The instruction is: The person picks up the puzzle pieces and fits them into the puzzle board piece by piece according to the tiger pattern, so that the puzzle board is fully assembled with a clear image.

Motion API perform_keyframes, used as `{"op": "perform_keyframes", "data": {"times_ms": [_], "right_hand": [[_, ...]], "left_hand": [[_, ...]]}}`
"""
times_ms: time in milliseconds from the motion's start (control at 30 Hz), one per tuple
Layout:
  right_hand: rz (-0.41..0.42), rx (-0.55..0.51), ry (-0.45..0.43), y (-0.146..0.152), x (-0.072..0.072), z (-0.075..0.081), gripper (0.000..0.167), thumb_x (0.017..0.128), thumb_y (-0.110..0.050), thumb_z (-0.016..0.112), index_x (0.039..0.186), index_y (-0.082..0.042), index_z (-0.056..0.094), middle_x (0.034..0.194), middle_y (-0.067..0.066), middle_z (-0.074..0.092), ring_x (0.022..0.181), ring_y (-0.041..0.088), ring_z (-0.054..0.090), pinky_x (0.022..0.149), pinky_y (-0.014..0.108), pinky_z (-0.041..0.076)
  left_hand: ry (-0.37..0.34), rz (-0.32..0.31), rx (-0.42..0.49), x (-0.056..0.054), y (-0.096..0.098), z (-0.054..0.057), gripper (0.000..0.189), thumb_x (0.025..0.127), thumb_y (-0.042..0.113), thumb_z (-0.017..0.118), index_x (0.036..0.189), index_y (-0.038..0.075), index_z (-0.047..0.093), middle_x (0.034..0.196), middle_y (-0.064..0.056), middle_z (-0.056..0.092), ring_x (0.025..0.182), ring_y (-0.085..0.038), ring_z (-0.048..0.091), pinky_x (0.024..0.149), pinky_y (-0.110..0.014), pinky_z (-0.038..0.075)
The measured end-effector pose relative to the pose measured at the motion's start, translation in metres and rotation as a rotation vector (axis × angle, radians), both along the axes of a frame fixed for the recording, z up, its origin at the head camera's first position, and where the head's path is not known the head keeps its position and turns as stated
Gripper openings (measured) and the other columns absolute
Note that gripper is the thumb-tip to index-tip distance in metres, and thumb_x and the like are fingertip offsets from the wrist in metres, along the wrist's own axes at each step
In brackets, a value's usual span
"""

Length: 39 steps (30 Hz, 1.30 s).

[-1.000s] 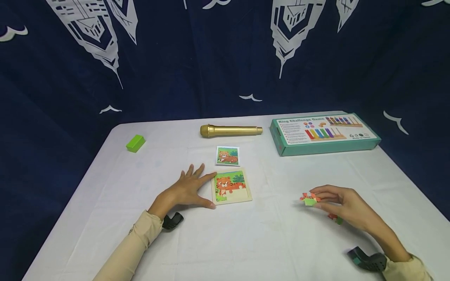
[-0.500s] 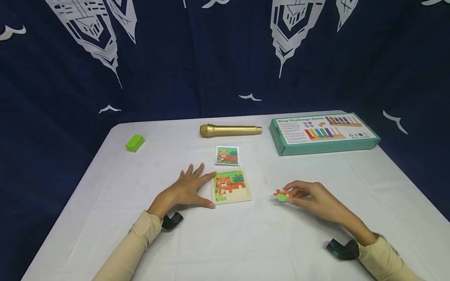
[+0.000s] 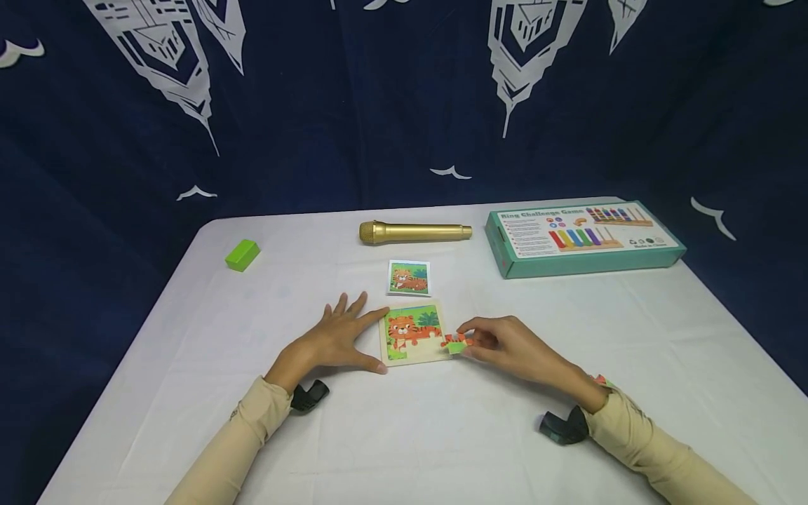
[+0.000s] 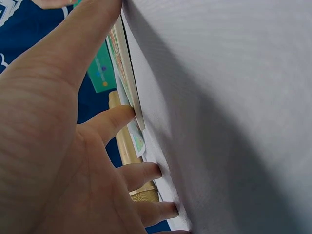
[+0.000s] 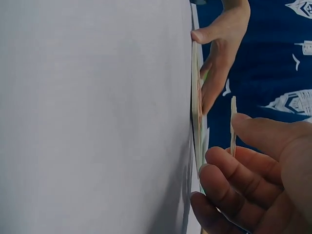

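Observation:
A square wooden tiger puzzle board lies mid-table, its lower right part bare of picture. My left hand is spread beside it, thumb and index finger touching its left edge; the left wrist view shows the fingers straight. Between thumb and fingers my right hand pinches a puzzle piece, orange-striped and green, just over the board's right edge. Seen edge-on in the right wrist view, the thin piece is held off the board. Another piece shows partly behind the right wrist.
Behind the board lies a small tiger picture card. Farther back are a gold microphone and a green Ring Challenge Game box at the right. A green block sits at the far left of the white-covered table.
My right hand has carried the puzzle piece leftward from the right side of the table to the board's right edge. The left hand has stayed in place.

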State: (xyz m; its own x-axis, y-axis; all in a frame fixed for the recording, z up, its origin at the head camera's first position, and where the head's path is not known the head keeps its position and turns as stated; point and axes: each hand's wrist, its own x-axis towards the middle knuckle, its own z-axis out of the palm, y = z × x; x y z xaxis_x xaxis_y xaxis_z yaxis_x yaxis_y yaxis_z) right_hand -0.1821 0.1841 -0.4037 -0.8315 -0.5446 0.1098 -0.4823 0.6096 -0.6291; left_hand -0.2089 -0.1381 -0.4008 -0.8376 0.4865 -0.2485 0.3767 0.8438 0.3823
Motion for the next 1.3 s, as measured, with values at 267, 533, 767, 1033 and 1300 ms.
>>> {"op": "perform_keyframes", "data": {"times_ms": [267,533,767,1033,1300], "right_hand": [[0.04,-0.016,-0.014,-0.019,-0.011,-0.003,0.018,0.089,-0.008,0.066,0.106,-0.008,0.069,0.074,-0.007,0.062,0.063,0.003,0.048,0.056,0.019,0.043],[-0.009,0.105,0.066,-0.026,-0.01,-0.005,0.027,0.079,-0.027,0.079,0.099,-0.013,0.069,0.074,-0.01,0.057,0.064,0.005,0.048,0.057,0.021,0.042],[0.0,0.141,0.106,-0.03,-0.007,-0.007,0.024,0.077,-0.025,0.081,0.091,-0.016,0.065,0.074,-0.009,0.055,0.065,0.006,0.047,0.058,0.022,0.039],[0.098,0.022,-0.029,-0.03,-0.01,-0.007,0.022,0.081,-0.014,0.078,0.097,-0.01,0.064,0.075,-0.009,0.056,0.066,0.004,0.048,0.059,0.02,0.044],[0.155,0.004,-0.104,-0.027,-0.013,-0.006,0.02,0.084,-0.006,0.073,0.103,-0.009,0.065,0.075,-0.008,0.055,0.07,0.006,0.05,0.061,0.02,0.045]], "left_hand": [[0.0,0.003,0.002,0.001,0.0,0.0,0.104,0.067,0.068,0.074,0.152,0.031,0.027,0.16,-0.016,0.002,0.143,-0.045,-0.008,0.113,-0.063,-0.001],[-0.003,0.009,-0.003,0.0,0.0,-0.001,0.104,0.066,0.069,0.073,0.152,0.032,0.027,0.16,-0.015,0.002,0.143,-0.044,-0.009,0.113,-0.062,-0.001],[-0.008,0.007,0.005,0.0,-0.001,-0.001,0.105,0.066,0.069,0.073,0.152,0.031,0.027,0.16,-0.016,0.002,0.143,-0.045,-0.009,0.113,-0.063,-0.001],[-0.008,0.007,0.003,-0.001,0.0,-0.001,0.104,0.066,0.069,0.073,0.152,0.031,0.027,0.16,-0.015,0.002,0.143,-0.044,-0.009,0.113,-0.062,-0.001],[-0.005,0.007,0.006,-0.001,0.0,-0.001,0.105,0.065,0.069,0.074,0.152,0.032,0.028,0.16,-0.016,0.002,0.143,-0.045,-0.008,0.113,-0.063,-0.001]]}}
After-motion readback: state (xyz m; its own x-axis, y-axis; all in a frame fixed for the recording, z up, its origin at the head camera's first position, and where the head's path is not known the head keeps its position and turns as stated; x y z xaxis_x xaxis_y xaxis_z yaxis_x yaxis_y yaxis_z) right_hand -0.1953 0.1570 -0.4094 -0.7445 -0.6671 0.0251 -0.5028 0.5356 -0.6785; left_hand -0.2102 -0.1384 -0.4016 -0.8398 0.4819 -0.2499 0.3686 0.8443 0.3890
